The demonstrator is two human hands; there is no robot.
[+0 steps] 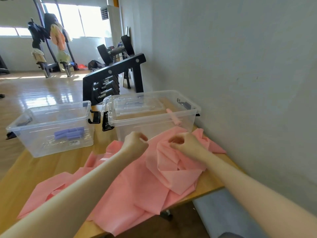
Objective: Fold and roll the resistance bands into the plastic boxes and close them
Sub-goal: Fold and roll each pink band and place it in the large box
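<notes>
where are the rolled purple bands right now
In the head view, the rolled purple bands lie inside the left clear box, on the table's left side, beside the right clear box.

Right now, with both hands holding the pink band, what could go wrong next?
1. The pink band hangs over the table edge, so it may slide off.
2. The left hand and right hand grip it bunched, so the fold may come out uneven.
3. Pulling could nudge the right box, which touches it.

Matt pink band point(137, 186), clear plastic boxes point(154, 117)
</notes>
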